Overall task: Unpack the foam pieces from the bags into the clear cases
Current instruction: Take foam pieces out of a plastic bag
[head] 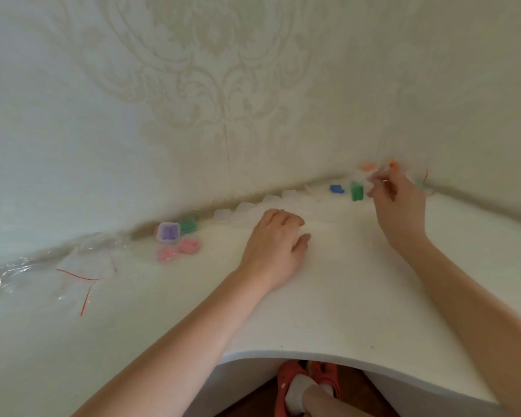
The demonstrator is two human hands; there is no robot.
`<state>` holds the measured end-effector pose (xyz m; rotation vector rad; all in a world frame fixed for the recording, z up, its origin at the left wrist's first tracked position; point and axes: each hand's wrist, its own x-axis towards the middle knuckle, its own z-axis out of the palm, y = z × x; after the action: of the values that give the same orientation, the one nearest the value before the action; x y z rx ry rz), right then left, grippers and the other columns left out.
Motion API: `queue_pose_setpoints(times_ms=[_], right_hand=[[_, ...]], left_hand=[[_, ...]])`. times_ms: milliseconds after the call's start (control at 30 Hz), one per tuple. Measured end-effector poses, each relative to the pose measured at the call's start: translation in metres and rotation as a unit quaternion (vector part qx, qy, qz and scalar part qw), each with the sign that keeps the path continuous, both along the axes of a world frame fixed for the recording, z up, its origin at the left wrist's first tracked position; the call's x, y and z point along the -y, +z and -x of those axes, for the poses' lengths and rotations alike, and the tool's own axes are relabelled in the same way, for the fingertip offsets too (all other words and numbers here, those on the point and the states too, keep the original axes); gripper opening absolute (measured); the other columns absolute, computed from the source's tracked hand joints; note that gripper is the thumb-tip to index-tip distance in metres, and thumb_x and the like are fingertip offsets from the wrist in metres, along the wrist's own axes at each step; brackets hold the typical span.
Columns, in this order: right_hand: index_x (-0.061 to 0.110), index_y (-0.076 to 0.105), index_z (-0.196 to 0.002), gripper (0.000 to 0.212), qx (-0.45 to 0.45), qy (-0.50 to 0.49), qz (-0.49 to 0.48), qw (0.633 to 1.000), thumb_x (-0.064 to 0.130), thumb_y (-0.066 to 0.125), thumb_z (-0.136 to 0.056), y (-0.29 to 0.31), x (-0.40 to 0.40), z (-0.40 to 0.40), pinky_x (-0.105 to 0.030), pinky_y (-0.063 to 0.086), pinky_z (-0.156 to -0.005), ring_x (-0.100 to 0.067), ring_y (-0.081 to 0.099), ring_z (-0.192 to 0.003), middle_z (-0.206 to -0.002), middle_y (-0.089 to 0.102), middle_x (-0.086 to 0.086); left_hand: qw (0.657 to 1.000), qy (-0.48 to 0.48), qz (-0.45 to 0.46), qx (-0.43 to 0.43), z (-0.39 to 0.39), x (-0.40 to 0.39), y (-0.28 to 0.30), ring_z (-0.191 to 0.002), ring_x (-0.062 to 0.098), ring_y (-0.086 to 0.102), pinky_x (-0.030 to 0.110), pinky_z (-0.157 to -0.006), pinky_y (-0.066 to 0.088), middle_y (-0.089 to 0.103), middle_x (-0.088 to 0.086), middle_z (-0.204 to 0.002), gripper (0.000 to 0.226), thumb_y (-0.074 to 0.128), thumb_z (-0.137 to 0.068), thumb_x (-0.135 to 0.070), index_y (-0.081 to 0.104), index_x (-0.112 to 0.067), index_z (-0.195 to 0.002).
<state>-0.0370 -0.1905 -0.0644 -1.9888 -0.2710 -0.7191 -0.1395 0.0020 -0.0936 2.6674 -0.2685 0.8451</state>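
Green foam piece stands upright at the right of the frame's middle band, just left of the right hand, with a blue foam piece further left and orange bits above by the wall. That hand's fingers are curled near something pale and clear, too blurred to say whether they grip it. The left hand rests flat and loose on the white table, just below a row of clear cases, so it looks nearer to them.
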Motion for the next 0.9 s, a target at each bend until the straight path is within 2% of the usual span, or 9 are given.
queue_pose_setpoints(times_ms=[67,133,200,300,400,567,733,833,900], right_hand=[[0.006,0.065,-0.095,0.014,-0.048,0.129,-0.090,0.986,0.010,0.052,-0.095,0.010,-0.017,0.016,-0.015,0.046,-0.059,-0.001,0.057,-0.055,-0.067,0.060,-0.005],[0.005,0.067,-0.097,0.016,-0.114,0.237,-0.086,0.961,0.013,0.054,-0.095,0.013,-0.034,0.032,-0.013,0.045,-0.053,0.000,0.052,-0.048,-0.061,0.057,-0.002],[0.007,0.068,-0.096,0.016,-0.151,0.293,-0.063,0.942,0.017,0.056,-0.094,0.011,-0.043,0.040,-0.013,0.044,-0.052,-0.002,0.050,-0.050,-0.062,0.056,0.000],[0.014,0.064,-0.101,0.017,-0.220,0.330,-0.147,0.906,0.026,0.056,-0.092,0.011,-0.046,0.041,-0.019,0.050,-0.059,-0.006,0.057,-0.057,-0.071,0.061,-0.001],[0.012,0.059,-0.106,0.031,-0.322,0.373,-0.211,0.845,0.034,0.058,-0.084,0.011,-0.038,0.036,-0.027,0.057,-0.073,-0.012,0.065,-0.064,-0.084,0.070,-0.005],[0.007,0.067,-0.099,0.013,-0.358,0.351,-0.185,0.845,0.009,0.060,-0.088,0.010,-0.026,0.033,-0.022,0.058,-0.072,-0.008,0.068,-0.069,-0.079,0.073,-0.002],[0.003,0.068,-0.092,0.010,-0.335,0.290,-0.236,0.865,0.009,0.066,-0.084,0.014,-0.017,0.027,-0.022,0.058,-0.069,-0.008,0.067,-0.060,-0.069,0.072,-0.002],[0.004,0.067,-0.084,0.005,-0.315,0.254,-0.263,0.876,0.008,0.069,-0.083,0.017,-0.017,0.029,-0.022,0.058,-0.065,-0.010,0.066,-0.057,-0.065,0.070,-0.003],[0.004,0.067,-0.080,0.007,-0.264,0.223,-0.219,0.912,0.009,0.071,-0.081,0.021,-0.019,0.034,-0.023,0.059,-0.065,-0.012,0.066,-0.056,-0.066,0.069,-0.005]], left_hand=[[0.995,-0.019,0.086,0.040,0.001,0.005,0.004,-0.125,0.022,0.040,0.025,-0.106,0.029,0.053,0.009,-0.130,0.047,0.057,-0.090,-0.033,0.050,-0.006,-0.129],[0.975,-0.068,0.212,0.009,-0.001,0.010,0.008,-0.121,0.016,0.046,0.020,-0.105,0.032,0.055,0.006,-0.127,0.045,0.064,-0.086,-0.033,0.051,-0.011,-0.124],[0.921,-0.100,0.375,-0.039,-0.002,0.014,0.011,-0.104,0.013,0.061,0.027,-0.095,0.047,0.065,0.002,-0.111,0.029,0.071,-0.083,-0.022,0.055,-0.015,-0.106],[0.800,-0.108,0.587,-0.063,-0.004,0.012,0.015,-0.068,0.015,0.068,0.027,-0.070,0.057,0.068,0.008,-0.083,0.019,0.068,-0.082,0.000,0.060,-0.007,-0.098],[0.754,-0.094,0.648,-0.058,-0.004,0.011,0.021,-0.058,0.015,0.068,0.025,-0.062,0.057,0.066,0.014,-0.081,0.020,0.063,-0.084,0.007,0.057,0.000,-0.101],[0.762,-0.085,0.639,-0.063,-0.005,0.009,0.019,-0.064,0.014,0.070,0.020,-0.062,0.056,0.068,0.016,-0.082,0.023,0.062,-0.085,0.007,0.054,-0.001,-0.105],[0.752,-0.051,0.649,-0.099,-0.009,0.009,0.018,-0.070,0.017,0.071,0.024,-0.065,0.057,0.070,0.013,-0.084,0.028,0.060,-0.085,0.006,0.054,-0.007,-0.110],[0.844,0.013,0.537,0.003,-0.009,0.006,0.013,-0.084,0.016,0.066,0.021,-0.077,0.053,0.067,0.002,-0.092,0.027,0.058,-0.083,0.000,0.054,-0.012,-0.106],[0.896,0.017,0.431,0.106,-0.002,0.005,0.017,-0.082,0.013,0.058,0.015,-0.070,0.046,0.061,-0.001,-0.091,0.023,0.059,-0.081,-0.006,0.051,-0.016,-0.100]])
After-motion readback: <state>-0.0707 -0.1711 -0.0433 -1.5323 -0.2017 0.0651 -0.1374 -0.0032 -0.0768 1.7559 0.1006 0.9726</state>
